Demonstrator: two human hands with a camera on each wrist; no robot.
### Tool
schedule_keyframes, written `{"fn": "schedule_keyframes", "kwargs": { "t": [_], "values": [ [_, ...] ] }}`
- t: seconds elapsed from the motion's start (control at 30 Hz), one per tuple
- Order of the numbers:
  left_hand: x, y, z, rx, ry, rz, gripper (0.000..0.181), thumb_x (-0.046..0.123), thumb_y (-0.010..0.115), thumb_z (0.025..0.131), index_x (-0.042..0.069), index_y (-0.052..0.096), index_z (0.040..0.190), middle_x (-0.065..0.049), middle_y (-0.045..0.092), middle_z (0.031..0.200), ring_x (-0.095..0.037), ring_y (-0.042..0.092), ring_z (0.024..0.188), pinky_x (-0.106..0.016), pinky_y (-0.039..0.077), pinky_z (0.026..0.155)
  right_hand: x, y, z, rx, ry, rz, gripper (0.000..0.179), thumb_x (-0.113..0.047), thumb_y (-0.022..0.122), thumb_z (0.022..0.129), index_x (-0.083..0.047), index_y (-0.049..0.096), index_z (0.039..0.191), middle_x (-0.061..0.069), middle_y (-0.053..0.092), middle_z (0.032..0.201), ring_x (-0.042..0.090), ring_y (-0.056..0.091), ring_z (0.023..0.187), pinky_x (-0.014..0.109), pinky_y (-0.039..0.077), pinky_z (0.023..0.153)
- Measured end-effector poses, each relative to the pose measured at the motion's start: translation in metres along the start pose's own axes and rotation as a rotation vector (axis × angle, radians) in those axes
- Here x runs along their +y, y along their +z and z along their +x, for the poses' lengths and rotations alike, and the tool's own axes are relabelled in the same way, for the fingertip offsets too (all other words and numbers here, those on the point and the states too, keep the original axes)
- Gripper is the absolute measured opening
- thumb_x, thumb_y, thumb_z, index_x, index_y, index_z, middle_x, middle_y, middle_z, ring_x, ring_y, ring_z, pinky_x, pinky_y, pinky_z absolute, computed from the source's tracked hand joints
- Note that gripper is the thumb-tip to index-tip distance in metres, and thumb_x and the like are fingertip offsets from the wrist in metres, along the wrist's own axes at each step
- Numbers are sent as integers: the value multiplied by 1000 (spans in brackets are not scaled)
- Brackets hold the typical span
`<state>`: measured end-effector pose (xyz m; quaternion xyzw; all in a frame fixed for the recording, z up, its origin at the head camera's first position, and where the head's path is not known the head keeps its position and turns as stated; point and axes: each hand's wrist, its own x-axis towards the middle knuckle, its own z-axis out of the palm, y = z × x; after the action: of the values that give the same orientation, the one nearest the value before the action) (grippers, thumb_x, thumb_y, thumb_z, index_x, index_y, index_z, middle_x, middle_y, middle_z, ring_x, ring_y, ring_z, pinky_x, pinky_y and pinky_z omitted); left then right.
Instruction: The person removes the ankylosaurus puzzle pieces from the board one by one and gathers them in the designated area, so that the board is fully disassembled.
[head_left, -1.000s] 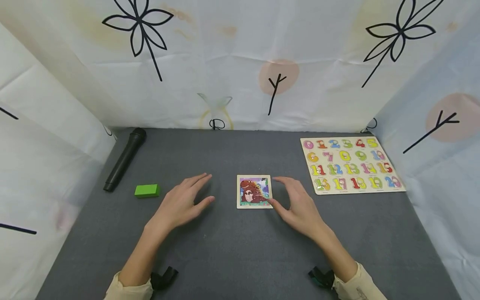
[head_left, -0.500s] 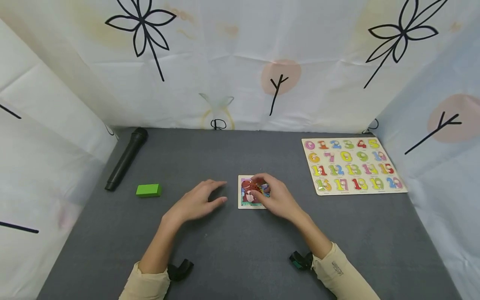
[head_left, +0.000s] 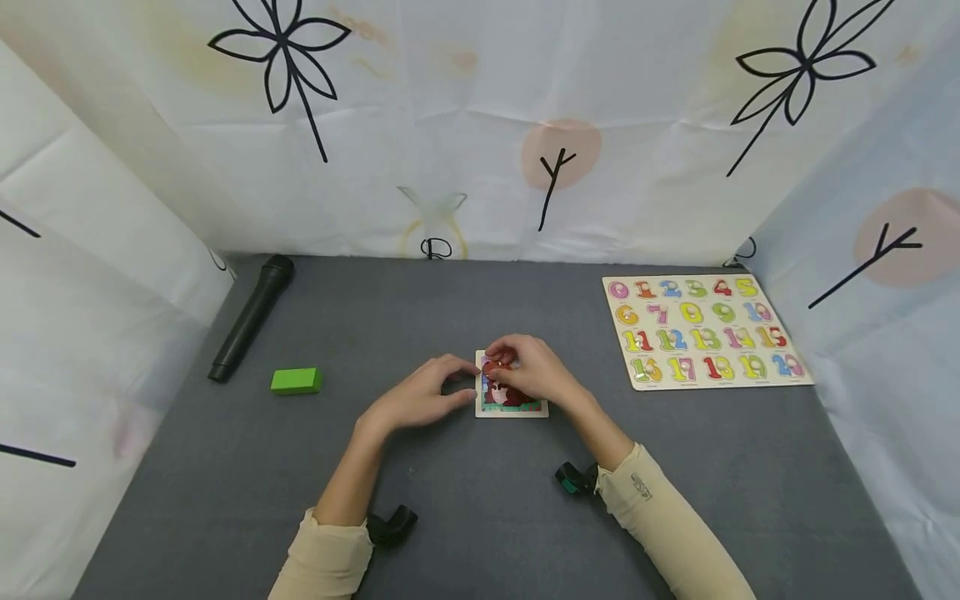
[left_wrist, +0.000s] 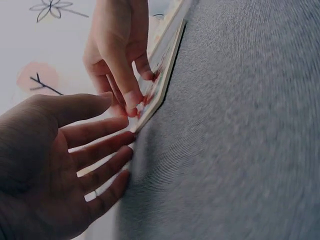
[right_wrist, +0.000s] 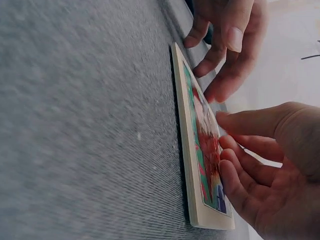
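I have the dinosaur picture board (head_left: pixel 513 402) flat on the gray tabletop (head_left: pixel 480 500). The left hand (head_left: pixel 422 396), loosely spread, sits at its left edge — I'd brace lightly there. The right hand (head_left: pixel 538 372) bends its fingers over it — whether pinching anything, I can't tell.

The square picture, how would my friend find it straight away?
Start at the gray table and go to its middle, where the left hand and right hand come together. The square picture lies flat there, partly hidden by the right hand. Its big reddish figure sets it apart from the number board and plain green block.
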<state>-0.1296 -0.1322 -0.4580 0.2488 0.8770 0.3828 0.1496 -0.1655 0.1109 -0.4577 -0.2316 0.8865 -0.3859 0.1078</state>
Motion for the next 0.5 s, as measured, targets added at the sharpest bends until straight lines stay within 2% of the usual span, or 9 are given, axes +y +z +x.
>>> {"fn": "schedule_keyframes", "kwargs": {
  "t": [0.2,0.33,0.5],
  "values": [
    [-7,7,4,39,5,-55,32,19,69,106,7,70,136,-12,69,138,-31,65,124,-52,53,108,4,-3,12,-31,29,-28,23,-12,85,93,-2,80,113,10,78,97,14,71,86,28,58,80],
    [-9,8,3,43,14,-68,28,17,70,106,8,73,132,-12,68,136,-30,64,122,-51,54,104,4,-6,13,-33,54,-30,23,-16,88,91,-3,82,109,8,78,92,11,69,81,25,56,76],
    [-10,12,2,70,1,-90,26,14,72,104,9,76,130,-11,68,136,-30,64,123,-51,54,104,4,-5,14,-31,49,-42,23,-18,89,91,-4,83,109,6,78,90,9,68,79,24,56,73]
  ]
}}
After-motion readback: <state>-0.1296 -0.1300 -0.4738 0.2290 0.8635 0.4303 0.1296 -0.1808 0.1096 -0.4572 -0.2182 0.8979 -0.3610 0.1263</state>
